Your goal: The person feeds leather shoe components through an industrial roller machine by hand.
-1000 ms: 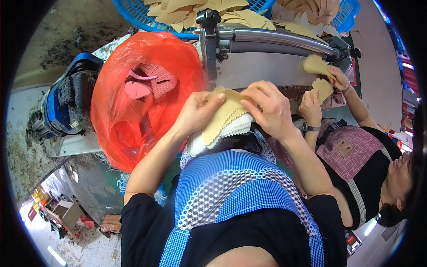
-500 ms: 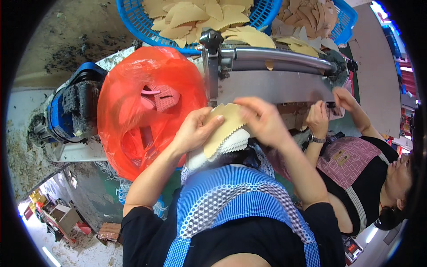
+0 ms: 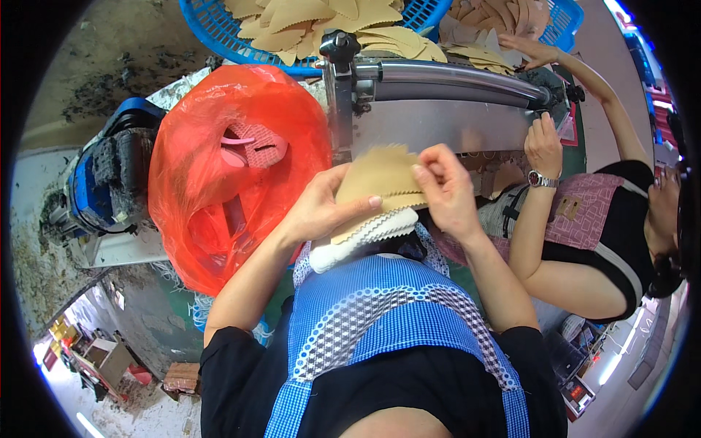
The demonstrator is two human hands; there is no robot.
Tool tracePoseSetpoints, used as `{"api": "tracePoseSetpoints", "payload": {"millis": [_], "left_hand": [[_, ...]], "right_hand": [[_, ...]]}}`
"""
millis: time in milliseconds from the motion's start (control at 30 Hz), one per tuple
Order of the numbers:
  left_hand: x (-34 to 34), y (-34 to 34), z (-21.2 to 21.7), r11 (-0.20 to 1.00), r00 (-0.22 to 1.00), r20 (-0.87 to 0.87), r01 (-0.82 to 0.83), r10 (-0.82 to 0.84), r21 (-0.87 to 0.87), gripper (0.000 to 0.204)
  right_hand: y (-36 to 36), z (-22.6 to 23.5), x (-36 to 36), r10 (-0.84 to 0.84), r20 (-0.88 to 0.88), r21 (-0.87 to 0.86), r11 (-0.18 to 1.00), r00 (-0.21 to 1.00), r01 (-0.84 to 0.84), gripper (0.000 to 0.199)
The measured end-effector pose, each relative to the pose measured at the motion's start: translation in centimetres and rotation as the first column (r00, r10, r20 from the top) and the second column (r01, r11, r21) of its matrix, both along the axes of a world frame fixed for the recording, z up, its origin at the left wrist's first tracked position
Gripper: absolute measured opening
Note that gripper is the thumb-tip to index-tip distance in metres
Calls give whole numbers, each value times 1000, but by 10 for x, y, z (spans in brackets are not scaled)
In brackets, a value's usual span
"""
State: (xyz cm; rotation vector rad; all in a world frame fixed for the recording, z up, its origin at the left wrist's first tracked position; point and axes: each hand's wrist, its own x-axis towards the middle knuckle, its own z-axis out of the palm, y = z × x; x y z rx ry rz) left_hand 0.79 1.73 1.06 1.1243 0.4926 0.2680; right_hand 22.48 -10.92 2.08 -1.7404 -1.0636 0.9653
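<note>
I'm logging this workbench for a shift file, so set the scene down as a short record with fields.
Left hand grip: closed on tan pieces with zigzag edges
Right hand grip: by their right edge; contact unclear
Below the tan pieces: white zigzag-edged pieces
Left side: red plastic bag holding pink pieces
Ahead: metal roller
Beyond roller: two blue baskets with cut pieces
Right side: co-worker in a pink apron

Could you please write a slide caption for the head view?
Left hand holds tan zigzag-edged pieces, white ones just below, right hand nearby, beside a red plastic bag.
</note>
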Motion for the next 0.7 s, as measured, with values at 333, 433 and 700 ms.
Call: {"api": "tracePoseSetpoints", "payload": {"millis": [333, 433, 700], "left_hand": [[-5, -4, 0, 963, 997, -44, -56, 70, 263, 60], [2, -4, -4, 966, 989, -72, -111, 131, 234, 57], [0, -8, -12, 977, 988, -105, -129, 112, -172, 30]], "right_hand": [[65, 12, 27, -353, -464, -154, 936, 812, 318, 25], [40, 14, -8, 288, 217, -38, 957, 933, -287, 18], [17, 3, 11, 51, 563, 258, 937, 825, -234, 9]]}}
